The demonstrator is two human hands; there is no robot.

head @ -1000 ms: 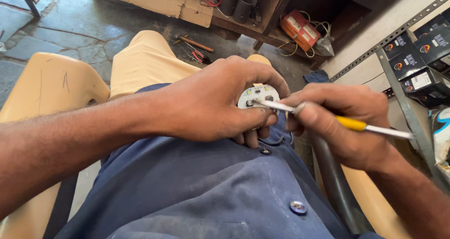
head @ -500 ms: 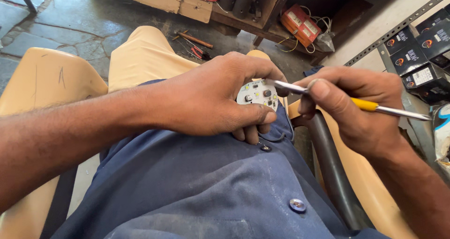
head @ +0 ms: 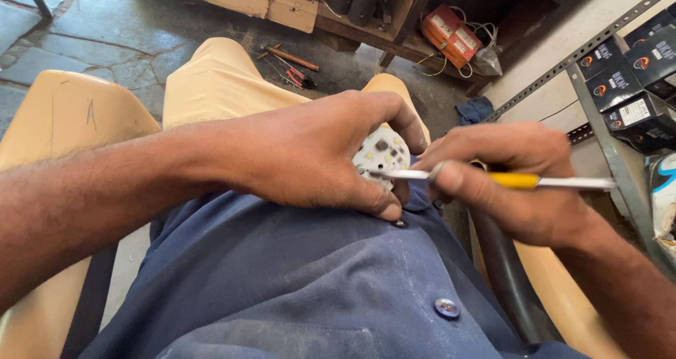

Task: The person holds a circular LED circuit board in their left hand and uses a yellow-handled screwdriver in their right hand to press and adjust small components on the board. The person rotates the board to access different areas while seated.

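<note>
Above the lap, close to the body, the left hand (head: pixel 310 151) is closed around a small round white board (head: pixel 381 156) that carries little yellow chips on its face; the fingers curl over its top and the thumb presses below, so only a part of the disc is visible between them. Just to the right, the right hand (head: pixel 507 179) is closed on a thin screwdriver (head: pixel 493 180) with a yellow band on its shaft. The long axis of this tool lies almost level, from right to left, and its metal tip meets the lower edge of the board, touching or very nearly so; the right hand is therefore just beside the board, while the left one holds it. Under both hands there is a blue buttoned shirt (head: pixel 303 288) and tan trousers (head: pixel 211 84), and the person sits on a tan chair (head: pixel 63 120). Farther away, on the stone floor (head: pixel 98 28), lie some hand tools (head: pixel 289 63), and an orange box (head: pixel 451 35) with wires stands near a wooden frame
</note>
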